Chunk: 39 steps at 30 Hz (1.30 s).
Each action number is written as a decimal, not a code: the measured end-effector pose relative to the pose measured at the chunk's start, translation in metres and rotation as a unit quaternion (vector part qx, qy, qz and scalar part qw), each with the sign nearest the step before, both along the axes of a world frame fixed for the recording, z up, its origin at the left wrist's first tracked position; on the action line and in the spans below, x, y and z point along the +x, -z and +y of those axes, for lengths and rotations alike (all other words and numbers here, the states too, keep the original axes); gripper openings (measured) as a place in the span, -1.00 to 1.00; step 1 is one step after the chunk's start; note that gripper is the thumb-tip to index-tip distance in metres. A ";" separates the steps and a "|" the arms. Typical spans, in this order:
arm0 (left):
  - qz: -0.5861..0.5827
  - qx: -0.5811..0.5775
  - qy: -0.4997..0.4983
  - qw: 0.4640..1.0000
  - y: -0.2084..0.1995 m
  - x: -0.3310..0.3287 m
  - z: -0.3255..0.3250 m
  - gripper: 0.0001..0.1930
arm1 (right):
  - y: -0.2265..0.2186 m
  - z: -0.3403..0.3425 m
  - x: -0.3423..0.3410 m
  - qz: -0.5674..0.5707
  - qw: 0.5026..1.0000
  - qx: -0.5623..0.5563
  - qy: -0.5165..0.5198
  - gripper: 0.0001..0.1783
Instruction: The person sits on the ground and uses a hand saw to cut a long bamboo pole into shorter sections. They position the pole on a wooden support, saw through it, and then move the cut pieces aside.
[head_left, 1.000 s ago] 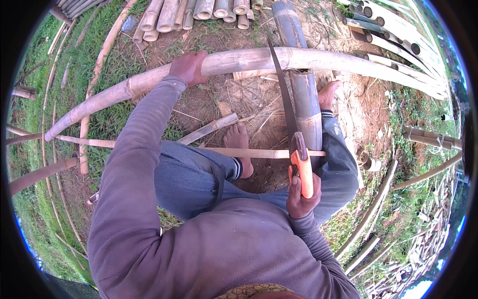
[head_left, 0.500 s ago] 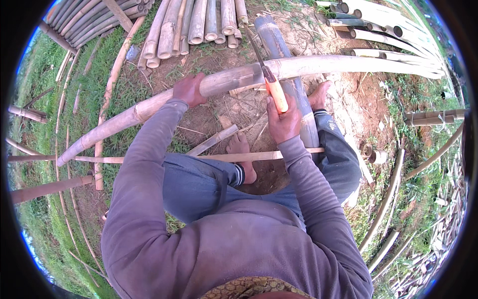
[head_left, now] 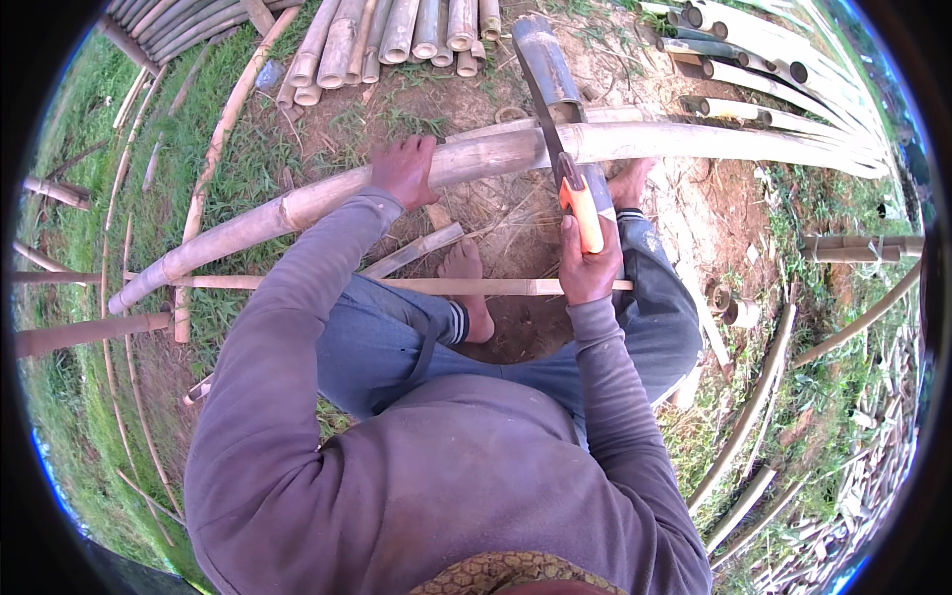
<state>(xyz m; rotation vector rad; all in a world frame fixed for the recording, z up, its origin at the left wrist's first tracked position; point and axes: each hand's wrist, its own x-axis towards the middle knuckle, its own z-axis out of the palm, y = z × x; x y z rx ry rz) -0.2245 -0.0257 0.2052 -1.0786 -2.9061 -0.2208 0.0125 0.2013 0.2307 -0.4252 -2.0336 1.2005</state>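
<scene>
A long, thick bamboo pole runs across in front of me, lying over a darker bamboo log. My left hand is closed over the pole, left of the log. In my right hand is the orange handle of a hand saw, with the fingers wrapped round it. The saw's dark blade crosses the pole beside the log and points away from me. Whether its teeth sit in a cut is hard to make out. My bare foot is by the log, just beyond the pole.
Bundled bamboo poles lie at the far side, with more stacked poles at the far right. A thin bamboo strip crosses near my knees. A short split piece lies by my other foot. Bamboo scraps cover the lower right.
The saw and my right hand have moved rightward, and more of the blade's flat side shows. My left hand has shifted slightly right, still on the pole. The whole view has shifted a little.
</scene>
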 end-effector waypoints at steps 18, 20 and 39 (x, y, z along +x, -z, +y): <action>-0.099 -0.026 -0.022 0.994 0.002 -0.011 0.026 -0.28 | -0.009 -0.019 0.081 -0.048 0.999 -0.019 -0.008 -0.77; -0.098 -0.031 -0.022 0.994 -0.010 -0.012 0.038 -0.29 | -0.021 0.001 -0.008 -0.041 0.999 -0.011 0.003 -0.77; -0.101 -0.031 0.002 0.994 -0.011 -0.023 0.041 -0.22 | -0.016 0.026 -0.064 -0.034 0.997 -0.067 0.001 -0.72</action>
